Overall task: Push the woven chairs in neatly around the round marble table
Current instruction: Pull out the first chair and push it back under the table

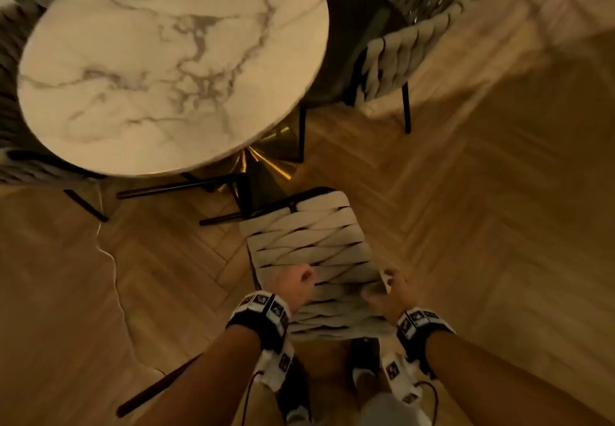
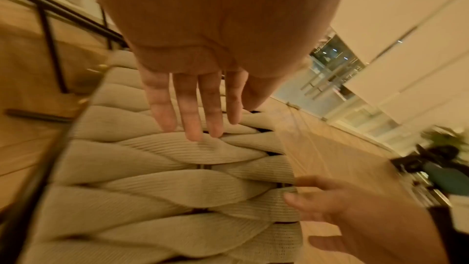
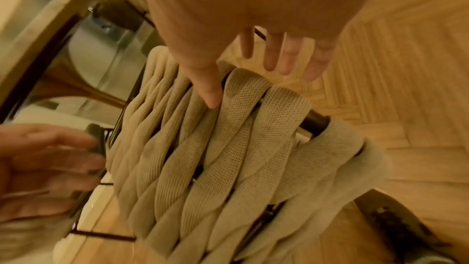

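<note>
Item: woven chair (image 1: pixel 309 246), I am steadying it; left hand (image 2: pixel 193 107), right hand (image 3: pixel 276 55) flat-fingered, gripping nothing. Risk: uneven push skewing it against marble table (image 1: pixel 159 59).

ribbed woven-cloth chair (image 1: pixel 309 242), glossy marble table (image 1: pixel 149 69)

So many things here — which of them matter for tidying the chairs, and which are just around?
Part of the job:
- round white marble table
- beige woven chair nearest the person
- second woven chair beyond the table
- left hand, right hand, both on the near chair's back

Just around:
- herringbone wooden floor
- person's dark shoes
</note>
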Action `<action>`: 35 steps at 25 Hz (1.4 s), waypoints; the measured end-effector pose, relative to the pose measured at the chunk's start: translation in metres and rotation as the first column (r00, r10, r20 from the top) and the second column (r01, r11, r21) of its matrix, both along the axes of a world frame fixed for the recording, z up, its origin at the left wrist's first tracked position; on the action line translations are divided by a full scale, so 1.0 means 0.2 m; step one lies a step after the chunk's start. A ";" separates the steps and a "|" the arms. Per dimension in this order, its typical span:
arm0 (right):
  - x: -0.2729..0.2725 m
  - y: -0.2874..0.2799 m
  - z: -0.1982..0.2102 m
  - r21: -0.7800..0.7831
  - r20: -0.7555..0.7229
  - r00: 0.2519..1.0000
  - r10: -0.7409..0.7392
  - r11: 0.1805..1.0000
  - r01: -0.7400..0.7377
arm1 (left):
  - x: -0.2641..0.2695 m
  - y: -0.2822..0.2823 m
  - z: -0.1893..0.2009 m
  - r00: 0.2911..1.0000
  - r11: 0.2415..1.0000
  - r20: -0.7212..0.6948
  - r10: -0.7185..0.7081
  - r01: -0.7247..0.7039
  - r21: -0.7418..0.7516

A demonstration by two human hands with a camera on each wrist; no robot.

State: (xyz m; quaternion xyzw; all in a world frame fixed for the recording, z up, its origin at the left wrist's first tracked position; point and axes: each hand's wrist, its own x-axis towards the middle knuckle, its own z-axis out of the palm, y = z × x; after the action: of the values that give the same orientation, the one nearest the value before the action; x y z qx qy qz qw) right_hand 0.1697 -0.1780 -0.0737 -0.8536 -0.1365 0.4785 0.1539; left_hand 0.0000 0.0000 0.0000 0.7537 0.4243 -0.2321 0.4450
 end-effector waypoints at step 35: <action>-0.32 0.09 1.00 0.126 0.451 0.868 0.208 0.948 -0.293 | 0.42 -0.01 0.84 0.573 0.292 -0.151 -0.806 0.606 0.740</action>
State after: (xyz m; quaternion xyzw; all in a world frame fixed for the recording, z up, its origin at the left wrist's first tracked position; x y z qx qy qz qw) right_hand 0.1053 -0.1606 0.1256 -0.8944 -0.3223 0.2781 0.1370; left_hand 0.0839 -0.0025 0.1685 0.9922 0.0371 -0.1190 0.0058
